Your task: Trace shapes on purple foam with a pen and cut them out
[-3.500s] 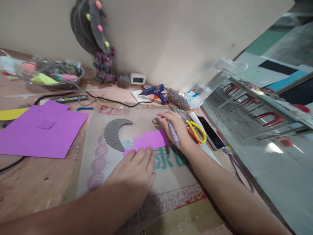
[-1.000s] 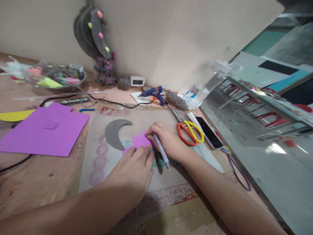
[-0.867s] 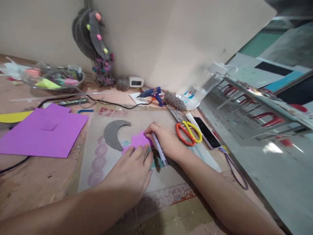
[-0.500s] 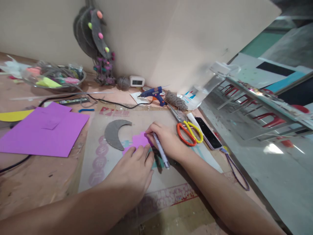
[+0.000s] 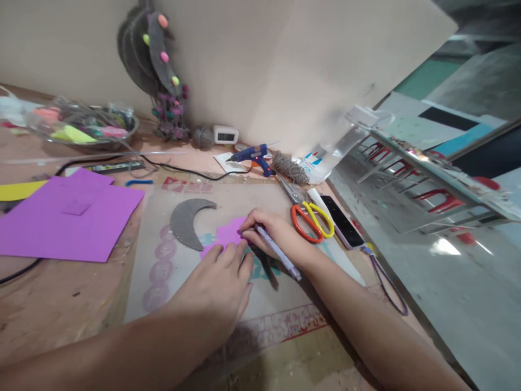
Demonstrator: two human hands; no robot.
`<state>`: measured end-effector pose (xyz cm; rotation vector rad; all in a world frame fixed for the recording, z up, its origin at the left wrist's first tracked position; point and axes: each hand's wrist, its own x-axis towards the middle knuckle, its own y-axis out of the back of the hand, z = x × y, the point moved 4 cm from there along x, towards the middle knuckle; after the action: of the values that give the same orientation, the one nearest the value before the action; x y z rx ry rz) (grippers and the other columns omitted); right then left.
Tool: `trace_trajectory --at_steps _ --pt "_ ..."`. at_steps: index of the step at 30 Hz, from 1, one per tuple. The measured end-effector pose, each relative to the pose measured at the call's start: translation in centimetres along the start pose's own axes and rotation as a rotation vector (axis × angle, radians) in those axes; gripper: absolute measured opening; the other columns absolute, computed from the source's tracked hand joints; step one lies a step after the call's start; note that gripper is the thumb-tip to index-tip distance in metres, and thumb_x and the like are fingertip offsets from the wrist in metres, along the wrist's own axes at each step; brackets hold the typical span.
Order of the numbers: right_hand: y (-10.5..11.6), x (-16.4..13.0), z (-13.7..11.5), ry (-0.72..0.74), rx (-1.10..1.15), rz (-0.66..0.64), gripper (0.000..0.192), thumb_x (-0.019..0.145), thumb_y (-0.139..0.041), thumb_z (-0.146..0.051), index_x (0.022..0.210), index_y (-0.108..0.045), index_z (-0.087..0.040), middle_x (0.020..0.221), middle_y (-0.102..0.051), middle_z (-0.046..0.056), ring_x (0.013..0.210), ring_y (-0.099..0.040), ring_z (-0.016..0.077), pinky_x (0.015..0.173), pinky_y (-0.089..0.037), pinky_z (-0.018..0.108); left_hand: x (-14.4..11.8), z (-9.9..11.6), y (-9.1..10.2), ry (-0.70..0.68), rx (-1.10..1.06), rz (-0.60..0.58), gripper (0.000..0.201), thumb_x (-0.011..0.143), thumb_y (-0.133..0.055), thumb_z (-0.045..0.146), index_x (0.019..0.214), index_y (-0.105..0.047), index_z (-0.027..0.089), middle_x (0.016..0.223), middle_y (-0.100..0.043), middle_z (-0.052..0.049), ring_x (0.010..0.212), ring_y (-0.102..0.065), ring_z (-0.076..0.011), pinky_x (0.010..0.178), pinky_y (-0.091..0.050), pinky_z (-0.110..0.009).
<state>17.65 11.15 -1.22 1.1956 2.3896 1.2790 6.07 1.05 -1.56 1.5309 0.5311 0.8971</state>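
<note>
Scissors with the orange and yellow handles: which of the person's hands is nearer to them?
Right: the right hand, holding a pen, is just lower left of the scissors; the left hand is farther left, on purple paper.

From my remote station, I have the left hand (image 5: 222, 282) palm down, fingers (image 5: 231, 257) slightly bent, and the right hand (image 5: 279, 236) curled into a pinch; left forearm (image 5: 122, 339) and right forearm (image 5: 366, 317) slant inward.
</note>
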Motion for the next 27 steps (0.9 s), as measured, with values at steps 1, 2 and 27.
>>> trace_trajectory --at_steps 1,2,27 --pt "-0.04 -0.02 0.01 0.011 -0.002 -0.004 0.005 0.091 -0.057 -0.022 0.091 -0.062 -0.021 0.089 -0.064 0.002 0.08 -0.062 0.0152 0.075 -0.05 0.029 -0.01 0.0 0.0 0.003 0.0 -0.001 0.041 0.091 -0.05 0.026 0.124 -0.064 0.006 0.124 -0.067 -0.02 0.109 -0.062 -0.0316 0.088 -0.049 -0.045" --pt "-0.06 -0.01 0.01 0.022 -0.016 0.003 0.006 0.092 -0.056 -0.022 0.092 -0.062 -0.021 0.09 -0.064 0.002 0.081 -0.062 0.0155 0.076 -0.05 0.029 -0.02 0.0 0.01 0.003 0.001 0.001 0.041 0.091 -0.05 0.026 0.124 -0.064 0.006 0.124 -0.067 -0.02 0.109 -0.062 -0.0316 0.088 -0.049 -0.045" --pt "0.2 0.44 0.35 -0.006 -0.09 0.084 0.011 0.09 -0.057 -0.025 0.09 -0.066 -0.019 0.088 -0.066 0.004 0.077 -0.062 0.0164 0.07 -0.049 0.028 -0.05 -0.01 -0.21 0.007 -0.034 -0.086 0.045 0.094 -0.044 0.025 0.131 -0.057 0.004 0.131 -0.062 -0.023 0.116 -0.058 -0.0359 0.094 -0.047 -0.051"
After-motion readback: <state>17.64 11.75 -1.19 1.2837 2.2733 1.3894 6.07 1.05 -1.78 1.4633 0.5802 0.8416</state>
